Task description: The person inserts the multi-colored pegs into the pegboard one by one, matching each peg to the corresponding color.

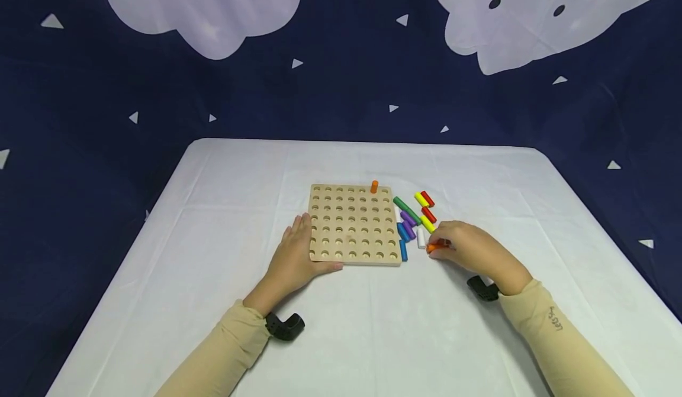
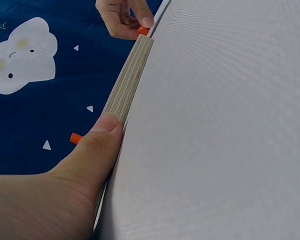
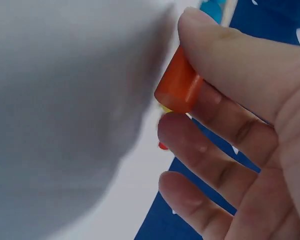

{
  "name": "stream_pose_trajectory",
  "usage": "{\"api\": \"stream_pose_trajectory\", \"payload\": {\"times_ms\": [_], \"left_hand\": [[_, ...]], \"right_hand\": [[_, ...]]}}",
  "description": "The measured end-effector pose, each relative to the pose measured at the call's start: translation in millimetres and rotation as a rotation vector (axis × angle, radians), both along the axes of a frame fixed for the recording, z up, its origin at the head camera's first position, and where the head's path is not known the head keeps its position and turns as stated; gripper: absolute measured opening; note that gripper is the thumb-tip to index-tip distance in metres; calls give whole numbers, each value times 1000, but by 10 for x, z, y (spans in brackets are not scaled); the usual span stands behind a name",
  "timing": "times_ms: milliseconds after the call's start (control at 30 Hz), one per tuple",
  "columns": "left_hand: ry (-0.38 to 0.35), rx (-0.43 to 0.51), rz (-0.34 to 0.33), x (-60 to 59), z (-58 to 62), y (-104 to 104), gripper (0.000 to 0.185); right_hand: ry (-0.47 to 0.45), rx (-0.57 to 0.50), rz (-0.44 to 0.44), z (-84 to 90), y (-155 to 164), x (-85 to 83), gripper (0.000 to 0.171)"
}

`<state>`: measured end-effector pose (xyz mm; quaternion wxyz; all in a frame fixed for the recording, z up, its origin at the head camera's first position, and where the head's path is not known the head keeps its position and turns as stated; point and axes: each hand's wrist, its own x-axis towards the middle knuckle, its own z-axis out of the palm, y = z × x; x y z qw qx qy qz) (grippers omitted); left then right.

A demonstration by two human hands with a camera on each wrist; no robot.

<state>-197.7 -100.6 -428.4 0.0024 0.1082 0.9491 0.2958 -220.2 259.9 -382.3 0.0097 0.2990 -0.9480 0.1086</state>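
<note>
A square wooden peg board [image 1: 354, 225] with rows of round holes lies on the white table [image 1: 341, 332]. One orange peg [image 1: 374, 186] stands upright in its far row. My left hand [image 1: 294, 255] rests flat against the board's near left corner, thumb along its edge [image 2: 127, 85]. My right hand [image 1: 462, 246] pinches another orange peg [image 3: 179, 84] between thumb and fingers, just above the table right of the board. Loose pegs in green [image 1: 406, 208], purple [image 1: 407, 218], blue [image 1: 402, 240], yellow [image 1: 427, 223], red [image 1: 427, 199] and white [image 1: 421, 237] lie beside it.
The white cloth covers the table, with bare surface in front of and left of the board. A dark blue backdrop [image 1: 341, 89] with white clouds and triangles hangs behind. Black wrist camera mounts [image 1: 285, 325] sit on both sleeves.
</note>
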Motion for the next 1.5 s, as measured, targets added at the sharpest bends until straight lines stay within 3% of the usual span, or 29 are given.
{"api": "stream_pose_trajectory", "payload": {"times_ms": [267, 433, 600, 900, 1167, 1500], "left_hand": [[-6, 4, 7, 17, -4, -13, 135], [0, 4, 8, 20, -10, -26, 134], [2, 9, 7, 13, -8, -25, 134], [1, 4, 1, -1, 4, -14, 135], [-1, 5, -3, 7, 3, -15, 134], [5, 2, 0, 6, 9, -6, 135]], "right_hand": [[-14, -199, -148, 136, 31, -223, 14], [-71, -327, -297, 139, -6, -368, 20], [-120, -421, -367, 125, -58, -519, 26], [-126, -508, -372, 147, -211, -776, 29], [-174, -491, -359, 181, -505, -974, 25], [-191, -439, -339, 78, -722, -1132, 24]]}}
